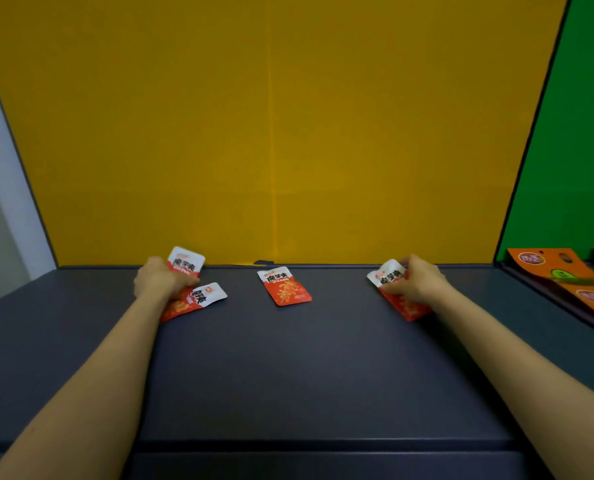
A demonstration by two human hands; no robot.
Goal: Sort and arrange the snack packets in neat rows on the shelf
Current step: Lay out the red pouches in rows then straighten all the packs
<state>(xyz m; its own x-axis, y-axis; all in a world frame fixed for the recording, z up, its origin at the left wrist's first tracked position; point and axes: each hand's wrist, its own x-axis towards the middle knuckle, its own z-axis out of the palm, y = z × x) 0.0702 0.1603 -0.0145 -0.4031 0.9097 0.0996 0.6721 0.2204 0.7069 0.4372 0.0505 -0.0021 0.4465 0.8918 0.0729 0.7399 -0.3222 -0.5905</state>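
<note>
Holding a packet up near the back wall, the left hand has its fingers closed around the raised packet. Just under that hand lies another packet, the sideways packet, turned so its white top points right. The hand partly covers it, so I cannot tell if the hand touches it.

The right hand is far off on the other side. Its fingers are pressed down on the right packet, which lies flat and tilted on the shelf. Between the two hands sits the middle packet, alone, with no hand on it. It leans a little too.

What could go wrong? The packets are thin and look smooth, and the shelf looks smooth as well, so a push could make one slide too far or spin. The raised packet could slip out if the grip is loose. The row could end up crooked, since each packet points a different way right now.

Every packet is a small flat pouch, white on top, red below, soft and bendy looking. The shelf is dark, flat and hard. Behind it stands a plain yellow wall. Orange packs lie in the next space to the right.
</note>
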